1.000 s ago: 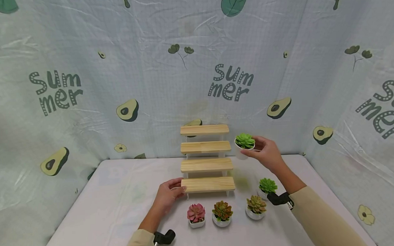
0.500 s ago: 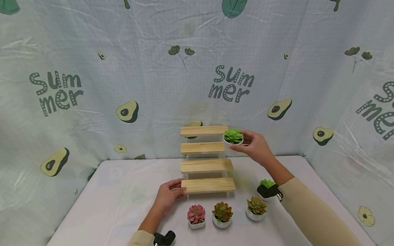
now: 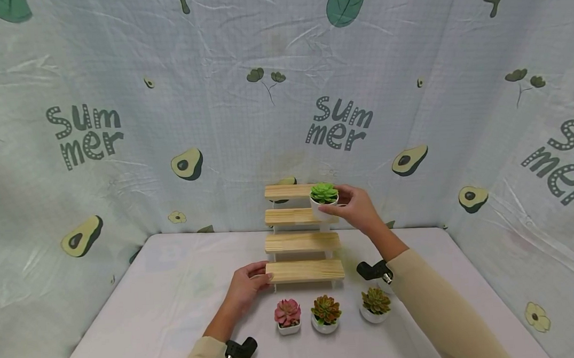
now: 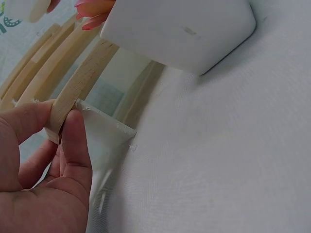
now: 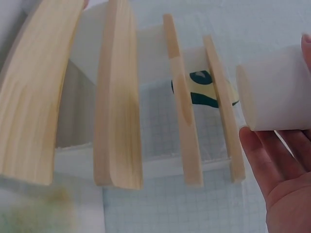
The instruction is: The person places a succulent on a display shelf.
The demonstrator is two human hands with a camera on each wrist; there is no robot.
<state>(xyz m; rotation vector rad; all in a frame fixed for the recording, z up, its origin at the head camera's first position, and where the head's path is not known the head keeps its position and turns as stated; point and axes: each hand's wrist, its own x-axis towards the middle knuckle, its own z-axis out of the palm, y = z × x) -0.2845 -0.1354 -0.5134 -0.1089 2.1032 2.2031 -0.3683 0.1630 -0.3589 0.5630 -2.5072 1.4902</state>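
Observation:
A four-tier wooden rack (image 3: 304, 271) stands near the table's back. My left hand (image 3: 245, 285) pinches the left end of its lowest board (image 4: 73, 97) between thumb and fingers. My right hand (image 3: 358, 208) grips a white pot (image 5: 279, 90) holding a bright green succulent (image 3: 324, 193), in front of the right side of the upper tiers. In the right wrist view the pot is beyond the top board (image 5: 226, 111), with a gap between them. Whether the pot touches any board in the head view, I cannot tell.
In front of the rack stand a pink succulent (image 3: 287, 312), a reddish-green one (image 3: 326, 310) and an olive one (image 3: 375, 301), in white pots. Another white pot (image 3: 385, 286) is mostly hidden behind the right wrist's camera. A printed cloth (image 3: 236, 128) hangs behind the table.
My right hand has carried the green succulent leftward, from beside the rack to in front of its upper tiers. The right forearm now covers the other green plant. My left hand keeps its hold.

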